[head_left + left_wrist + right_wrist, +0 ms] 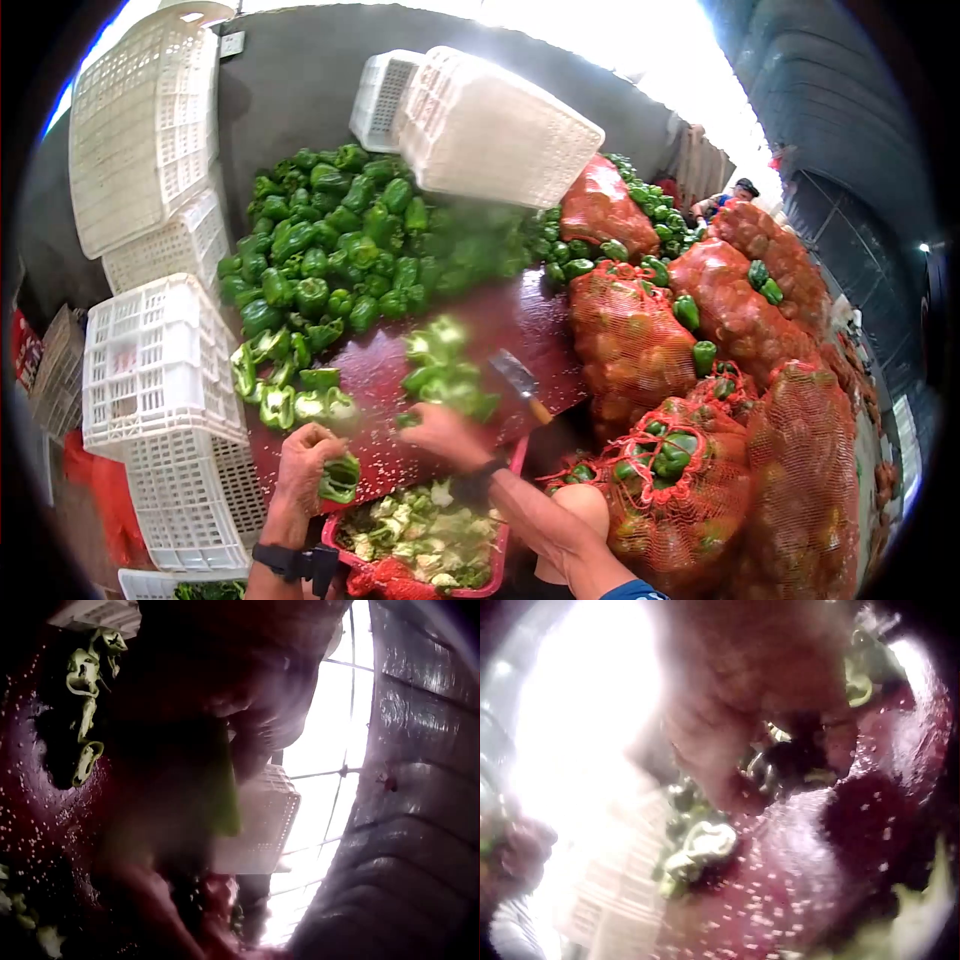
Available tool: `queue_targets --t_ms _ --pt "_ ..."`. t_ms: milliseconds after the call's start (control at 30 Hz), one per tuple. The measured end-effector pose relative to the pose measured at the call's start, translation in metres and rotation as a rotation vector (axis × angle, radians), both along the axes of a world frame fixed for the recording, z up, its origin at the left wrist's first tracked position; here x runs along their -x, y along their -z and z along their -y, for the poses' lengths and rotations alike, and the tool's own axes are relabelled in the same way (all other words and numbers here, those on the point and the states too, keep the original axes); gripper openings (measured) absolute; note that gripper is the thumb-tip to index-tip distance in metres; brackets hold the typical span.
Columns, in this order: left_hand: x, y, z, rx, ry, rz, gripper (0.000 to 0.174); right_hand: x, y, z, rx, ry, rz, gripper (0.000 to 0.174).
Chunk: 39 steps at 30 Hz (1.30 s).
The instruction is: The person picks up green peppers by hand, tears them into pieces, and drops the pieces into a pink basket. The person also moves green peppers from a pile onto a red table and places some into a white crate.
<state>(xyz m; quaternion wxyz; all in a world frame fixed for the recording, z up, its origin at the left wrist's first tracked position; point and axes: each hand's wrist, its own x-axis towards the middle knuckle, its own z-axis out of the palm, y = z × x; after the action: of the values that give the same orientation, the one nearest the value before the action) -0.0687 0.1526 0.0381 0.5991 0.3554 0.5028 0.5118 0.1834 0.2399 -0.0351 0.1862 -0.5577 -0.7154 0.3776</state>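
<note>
My left hand (305, 462) grips a cut green bell pepper (341, 482), its hollow inside showing, over the near edge of the red tabletop (375, 455). In the left wrist view the pepper (223, 791) is a green strip below dark, shadowed fingers. Over the tabletop, my right hand (447, 437) pinches a small green pepper piece (408, 420), partly covered by its fingers. Halved peppers (440, 365) lie just beyond that hand, and more halves (290, 405) rest at the left. A broad-bladed knife (515, 374) with a wooden handle lies at the right.
A large heap of whole green peppers (330, 240) covers the table's far side. Below the near edge, a pink tub (497, 560) contains pepper cores and scraps. White crates (165, 360) stack up on the left; full red mesh sacks (630, 340) crowd the right. Another person (738, 192) is far back.
</note>
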Motion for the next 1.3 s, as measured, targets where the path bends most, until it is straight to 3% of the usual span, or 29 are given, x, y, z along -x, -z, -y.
queue_targets --t_ms 67,100,167,200,267,300,333,367,433,467,500,533,567,600,633,667,800,867,967,1067,1100,1200,1267,1300 --pt "-0.005 -0.006 0.0 0.009 0.044 -0.048 0.013 0.005 -0.045 0.014 0.229 -0.028 -0.364 0.045" --pt "-0.009 -0.01 0.0 0.003 0.067 -0.102 0.018 0.005 -0.056 0.019 0.09 -0.173 -0.468 0.041" --pt "-0.012 -0.009 -0.002 0.021 0.165 -0.128 0.037 0.009 -0.072 0.019 0.142 -0.334 -0.639 0.038" --pt "-0.014 -0.01 -0.001 0.003 0.218 -0.106 0.041 0.015 -0.082 0.024 0.29 -0.288 -0.705 0.036" --pt "-0.014 -0.009 -0.003 0.056 0.308 -0.09 0.043 0.012 -0.077 0.028 0.216 -0.39 -0.788 0.033" --pt "-0.015 -0.012 -0.002 0.066 0.324 -0.128 0.042 0.011 -0.08 0.027 0.379 -0.409 -0.823 0.031" --pt "-0.019 -0.012 -0.003 0.069 0.318 -0.105 0.04 0.006 -0.071 0.023 0.425 -0.424 -0.722 0.031" --pt "-0.022 -0.011 -0.003 0.075 0.31 -0.083 0.039 0.008 -0.068 0.028 0.12 -0.434 -0.644 0.033" --pt "-0.022 -0.003 -0.004 0.095 0.331 -0.021 0.033 0.024 -0.018 0.023 -0.725 -0.449 -0.388 0.036" --pt "-0.02 0.006 -0.011 0.041 0.347 -0.129 0.029 0.024 -0.033 0.025 -0.298 -0.471 -0.618 0.038" --pt "-0.02 0.023 -0.014 0.041 0.278 -0.138 0.026 0.025 -0.031 0.024 -0.236 -0.473 -0.766 0.041" --pt "-0.022 0.039 -0.018 -0.014 0.254 -0.109 0.024 0.027 -0.036 0.031 -0.085 -0.324 -0.679 0.043" --pt "-0.023 0.023 -0.014 -0.033 0.281 -0.153 0.024 0.025 -0.036 0.03 -0.105 -0.312 -0.597 0.04" --pt "-0.024 0.041 -0.018 0.012 0.165 -0.222 0.026 0.022 -0.035 0.027 -0.214 -0.317 -0.515 0.037" --pt "-0.034 -0.006 -0.007 0.0 0.185 -0.145 0.028 0.019 -0.034 0.024 -0.322 -0.309 -0.449 0.035" --pt "-0.034 -0.01 -0.008 0.024 0.179 -0.027 0.029 0.018 -0.033 0.022 -0.403 -0.287 -0.396 0.033" --pt "-0.039 -0.009 -0.006 -0.015 0.12 -0.057 0.025 0.023 -0.035 0.021 -0.607 -0.133 -0.222 0.031" --pt "-0.041 -0.001 -0.01 -0.045 0.119 -0.041 0.022 0.022 -0.039 0.023 -0.479 -0.045 -0.256 0.03" --pt "-0.045 -0.021 -0.007 0.021 0.129 0.026 0.024 0.027 -0.078 0.041 -0.05 0.089 -0.487 0.027" --pt "-0.043 -0.025 -0.011 0.086 0.148 0.051 0.024 0.024 -0.078 0.042 0.02 -0.005 -0.48 0.035" --pt "-0.043 -0.03 -0.009 0.094 0.168 -0.021 0.024 0.021 -0.083 0.042 0.071 -0.03 -0.453 0.048" --pt "-0.048 -0.014 -0.006 -0.041 0.112 -0.069 0.027 0.026 -0.084 0.043 -0.04 -0.018 -0.303 0.039" --pt "-0.037 0.032 -0.017 -0.122 0.121 -0.052 0.03 0.024 -0.095 0.046 -0.12 -0.09 -0.39 0.034" --pt "-0.035 0.039 -0.019 -0.028 0.13 -0.031 0.031 0.022 -0.088 0.044 -0.097 -0.089 -0.397 0.034"
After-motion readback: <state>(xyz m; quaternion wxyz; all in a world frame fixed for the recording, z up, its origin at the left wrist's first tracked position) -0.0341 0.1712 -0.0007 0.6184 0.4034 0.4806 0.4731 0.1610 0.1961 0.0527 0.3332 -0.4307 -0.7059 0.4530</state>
